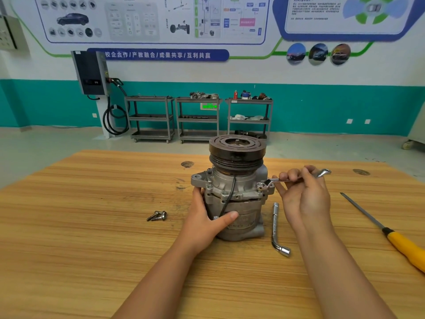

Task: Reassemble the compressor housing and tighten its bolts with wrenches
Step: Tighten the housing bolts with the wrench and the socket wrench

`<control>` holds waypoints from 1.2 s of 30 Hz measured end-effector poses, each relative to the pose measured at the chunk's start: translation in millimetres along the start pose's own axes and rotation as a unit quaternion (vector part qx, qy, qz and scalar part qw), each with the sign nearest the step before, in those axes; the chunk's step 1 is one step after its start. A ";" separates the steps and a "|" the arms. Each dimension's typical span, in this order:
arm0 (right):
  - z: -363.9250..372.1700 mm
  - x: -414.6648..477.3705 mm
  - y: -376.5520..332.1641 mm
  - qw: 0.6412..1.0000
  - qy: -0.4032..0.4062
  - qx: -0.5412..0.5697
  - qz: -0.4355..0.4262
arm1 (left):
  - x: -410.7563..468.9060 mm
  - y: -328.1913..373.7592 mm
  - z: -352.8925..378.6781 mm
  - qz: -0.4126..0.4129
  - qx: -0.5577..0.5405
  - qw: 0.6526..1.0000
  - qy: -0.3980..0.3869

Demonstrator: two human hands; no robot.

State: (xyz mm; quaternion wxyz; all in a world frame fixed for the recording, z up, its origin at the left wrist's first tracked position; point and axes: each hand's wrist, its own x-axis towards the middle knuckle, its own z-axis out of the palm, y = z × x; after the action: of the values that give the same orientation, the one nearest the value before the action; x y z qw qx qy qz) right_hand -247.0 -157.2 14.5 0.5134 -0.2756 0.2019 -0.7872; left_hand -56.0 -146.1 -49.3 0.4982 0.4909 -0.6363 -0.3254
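A grey metal compressor (239,192) stands upright in the middle of the wooden table (92,226), its black grooved pulley (236,155) on top. My left hand (207,224) grips the housing's lower left side, thumb across the front. My right hand (303,192) holds a silver ring wrench (273,181) by its shaft. The wrench's ring end sits on a bolt at the housing's right flange. Two loose bolts (157,215) lie on the table left of the compressor.
An L-shaped socket wrench (277,229) lies just right of the compressor's base. A yellow-handled screwdriver (391,233) lies diagonally at the right edge. Three grey shelf carts (197,118) and a wall charger stand far behind the table.
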 end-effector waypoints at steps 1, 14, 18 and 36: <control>-0.5 -4.6 0.4 1.000 0.008 0.012 -0.012 | -0.1 0.2 0.3 0.001 -0.001 1.000 0.000; -4.3 -73.5 18.3 0.872 -0.145 -0.291 -0.367 | 0.2 -0.7 -0.3 0.003 0.003 1.000 0.004; -3.9 -76.7 22.4 0.794 -0.209 -0.426 -0.379 | -0.5 -0.9 0.6 0.009 0.009 1.000 0.011; 33.5 -6.1 -26.0 0.998 -0.059 0.029 -0.024 | -0.1 -0.5 -0.2 0.000 0.005 1.000 0.005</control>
State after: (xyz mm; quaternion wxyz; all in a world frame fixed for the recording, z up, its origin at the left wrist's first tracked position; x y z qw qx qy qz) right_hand -241.6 -142.6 54.4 0.5131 -0.3115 0.1419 -0.7871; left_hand -55.7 -146.1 -49.8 0.4991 0.4953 -0.6351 -0.3198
